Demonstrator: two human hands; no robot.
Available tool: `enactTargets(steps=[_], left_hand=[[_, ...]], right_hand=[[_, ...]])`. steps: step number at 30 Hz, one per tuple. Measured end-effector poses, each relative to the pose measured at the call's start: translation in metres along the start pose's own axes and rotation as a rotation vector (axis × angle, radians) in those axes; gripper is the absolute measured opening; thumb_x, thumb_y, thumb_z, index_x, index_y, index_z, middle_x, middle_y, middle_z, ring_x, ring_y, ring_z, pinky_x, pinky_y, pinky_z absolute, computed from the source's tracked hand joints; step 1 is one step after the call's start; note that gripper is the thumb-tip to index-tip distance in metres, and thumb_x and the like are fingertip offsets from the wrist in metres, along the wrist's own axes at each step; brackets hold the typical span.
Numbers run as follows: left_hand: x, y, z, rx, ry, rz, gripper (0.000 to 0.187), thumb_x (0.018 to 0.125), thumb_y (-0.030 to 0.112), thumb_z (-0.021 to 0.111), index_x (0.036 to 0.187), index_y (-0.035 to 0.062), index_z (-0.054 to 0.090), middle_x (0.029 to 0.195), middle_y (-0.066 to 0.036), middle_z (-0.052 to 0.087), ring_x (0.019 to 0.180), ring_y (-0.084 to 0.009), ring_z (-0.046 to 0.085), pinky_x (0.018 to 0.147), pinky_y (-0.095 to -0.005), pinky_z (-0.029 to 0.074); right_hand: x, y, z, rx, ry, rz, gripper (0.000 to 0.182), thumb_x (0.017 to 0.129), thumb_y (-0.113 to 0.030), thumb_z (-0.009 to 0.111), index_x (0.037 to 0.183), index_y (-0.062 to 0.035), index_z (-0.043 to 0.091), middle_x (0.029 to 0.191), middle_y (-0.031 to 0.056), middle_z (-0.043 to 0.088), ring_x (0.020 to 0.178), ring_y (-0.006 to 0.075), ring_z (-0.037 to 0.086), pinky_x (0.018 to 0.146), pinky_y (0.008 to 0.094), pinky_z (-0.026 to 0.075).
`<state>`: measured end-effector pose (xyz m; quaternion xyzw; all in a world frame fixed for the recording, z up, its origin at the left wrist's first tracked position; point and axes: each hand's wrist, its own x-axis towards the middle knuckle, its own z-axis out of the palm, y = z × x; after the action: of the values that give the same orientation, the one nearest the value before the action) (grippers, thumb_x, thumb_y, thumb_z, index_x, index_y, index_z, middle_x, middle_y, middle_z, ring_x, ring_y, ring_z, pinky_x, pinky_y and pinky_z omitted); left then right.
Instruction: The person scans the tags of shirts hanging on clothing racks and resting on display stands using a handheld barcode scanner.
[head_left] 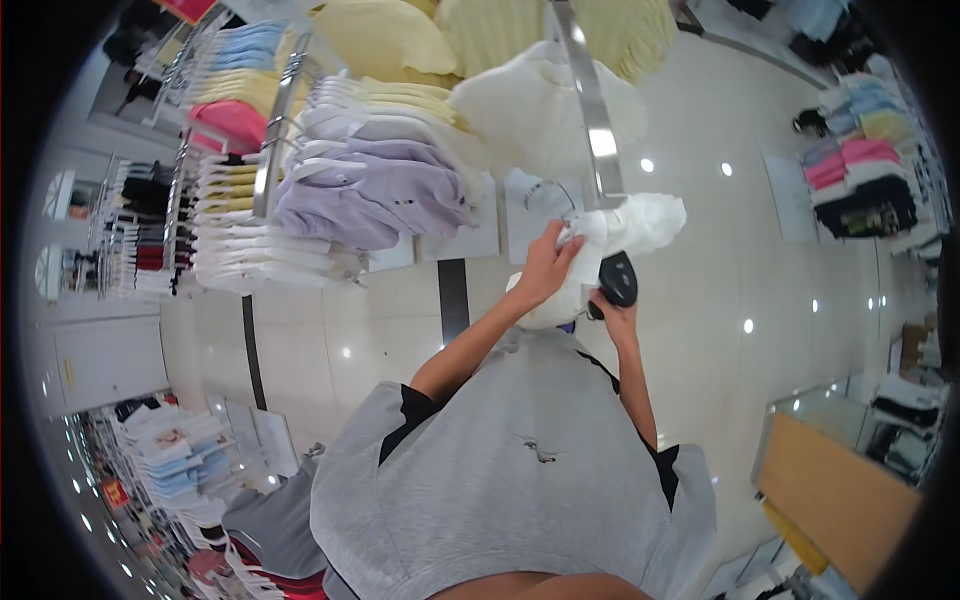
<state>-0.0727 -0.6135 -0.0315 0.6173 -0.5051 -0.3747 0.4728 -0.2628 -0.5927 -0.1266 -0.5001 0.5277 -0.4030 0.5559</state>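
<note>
In front of my chest hangs a white garment (648,226), close to the end of a metal display rail. My left hand (546,264) grips it near its upper edge, with the fingers bent into the cloth. My right hand (617,314) is wrapped round the handle of a black handheld device (619,280) with a rounded head. The device's head lies against the garment in this view, just right of my left hand. A hanger hook shows beside my left fingertips.
Lilac tops (380,190) hang with white and yellow clothes on the rack ahead left. A metal rail (592,110) juts toward me. More clothes racks stand right (865,170) and lower left (170,450). A wooden-topped table (835,500) is at lower right, and another person's grey clothing (280,525) at lower left.
</note>
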Motion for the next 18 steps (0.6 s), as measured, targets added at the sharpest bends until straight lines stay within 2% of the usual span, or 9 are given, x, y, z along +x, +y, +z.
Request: enactTargets(steps=[2, 4, 6, 8, 9, 11, 15, 17, 18], left_hand=[[-0.002, 0.001, -0.020, 0.062, -0.026, 0.051, 0.030, 0.091, 0.024, 0.060, 0.105, -0.0005, 0.050, 0.073, -0.023, 0.057, 0.065, -0.0363, 0.058, 0.059, -0.0379, 0.044], [-0.006, -0.002, -0.037, 0.217, -0.105, 0.119, 0.028, 0.090, 0.024, 0.061, 0.105, 0.0012, 0.053, 0.080, -0.020, 0.059, 0.072, -0.0385, 0.058, 0.063, -0.0398, 0.046], [-0.008, -0.002, -0.048, 0.309, -0.171, 0.213, 0.030, 0.089, 0.024, 0.063, 0.107, 0.0021, 0.054, 0.079, -0.019, 0.060, 0.071, -0.0383, 0.057, 0.063, -0.0397, 0.046], [-0.012, 0.005, -0.052, 0.403, -0.291, 0.359, 0.032, 0.085, 0.026, 0.066, 0.107, 0.0042, 0.057, 0.081, -0.016, 0.061, 0.074, -0.0358, 0.059, 0.066, -0.0407, 0.047], [-0.012, 0.005, -0.051, 0.404, -0.286, 0.358, 0.032, 0.085, 0.026, 0.066, 0.107, 0.0042, 0.057, 0.081, -0.016, 0.061, 0.074, -0.0358, 0.059, 0.066, -0.0407, 0.047], [-0.015, 0.002, -0.049, 0.379, -0.343, 0.433, 0.033, 0.083, 0.026, 0.068, 0.106, 0.0052, 0.059, 0.085, -0.014, 0.061, 0.075, -0.0339, 0.059, 0.066, -0.0398, 0.048], [-0.021, 0.005, -0.064, 0.455, -0.303, 0.487, 0.035, 0.078, 0.030, 0.071, 0.104, 0.0076, 0.061, 0.087, -0.011, 0.062, 0.078, -0.0299, 0.060, 0.069, -0.0392, 0.048], [-0.021, 0.018, -0.082, 0.562, -0.009, 0.778, 0.037, 0.074, 0.032, 0.073, 0.100, 0.0092, 0.062, 0.086, -0.008, 0.062, 0.080, -0.0264, 0.061, 0.071, -0.0385, 0.046], [-0.023, 0.020, -0.096, 0.574, 0.013, 0.773, 0.037, 0.074, 0.032, 0.073, 0.100, 0.0092, 0.062, 0.086, -0.008, 0.062, 0.080, -0.0264, 0.061, 0.071, -0.0385, 0.046]], right_hand=[[-0.003, -0.007, -0.010, 0.023, 0.102, -0.029, 0.020, 0.078, -0.009, 0.073, 0.096, -0.0009, 0.068, 0.087, 0.0029, 0.067, 0.080, 0.0117, 0.060, 0.077, 0.0280, 0.048], [-0.002, -0.021, -0.017, -0.071, 0.285, -0.203, 0.026, 0.079, -0.010, 0.072, 0.103, 0.0003, 0.066, 0.091, 0.0059, 0.068, 0.080, 0.0142, 0.062, 0.079, 0.0299, 0.049], [0.000, -0.069, -0.014, -0.077, 0.327, -0.284, 0.029, 0.079, -0.010, 0.071, 0.105, 0.0008, 0.065, 0.092, 0.0075, 0.068, 0.081, 0.0157, 0.063, 0.080, 0.0306, 0.049], [0.014, -0.109, 0.003, -0.073, 0.260, -0.661, 0.030, 0.077, -0.007, 0.071, 0.105, 0.0010, 0.064, 0.091, 0.0102, 0.068, 0.081, 0.0180, 0.065, 0.080, 0.0308, 0.049], [0.025, -0.086, -0.002, -0.078, 0.066, -0.610, 0.034, 0.074, -0.004, 0.072, 0.106, 0.0007, 0.062, 0.093, 0.0117, 0.067, 0.083, 0.0188, 0.065, 0.081, 0.0297, 0.049], [0.029, -0.063, -0.012, -0.384, -0.307, -0.301, 0.039, 0.072, -0.003, 0.073, 0.108, 0.0005, 0.060, 0.098, 0.0105, 0.066, 0.088, 0.0164, 0.063, 0.081, 0.0290, 0.048], [0.025, -0.066, 0.010, -0.204, -0.415, -0.157, 0.039, 0.073, -0.003, 0.074, 0.110, 0.0000, 0.059, 0.103, 0.0076, 0.065, 0.091, 0.0143, 0.061, 0.082, 0.0286, 0.048], [0.018, -0.069, 0.029, 0.061, -0.222, -0.206, 0.037, 0.075, -0.003, 0.075, 0.109, -0.0009, 0.060, 0.103, 0.0046, 0.065, 0.092, 0.0132, 0.060, 0.084, 0.0281, 0.048], [0.018, -0.073, 0.036, 0.103, -0.199, -0.216, 0.040, 0.076, -0.002, 0.074, 0.113, -0.0017, 0.059, 0.103, 0.0033, 0.064, 0.093, 0.0138, 0.060, 0.085, 0.0281, 0.047]])
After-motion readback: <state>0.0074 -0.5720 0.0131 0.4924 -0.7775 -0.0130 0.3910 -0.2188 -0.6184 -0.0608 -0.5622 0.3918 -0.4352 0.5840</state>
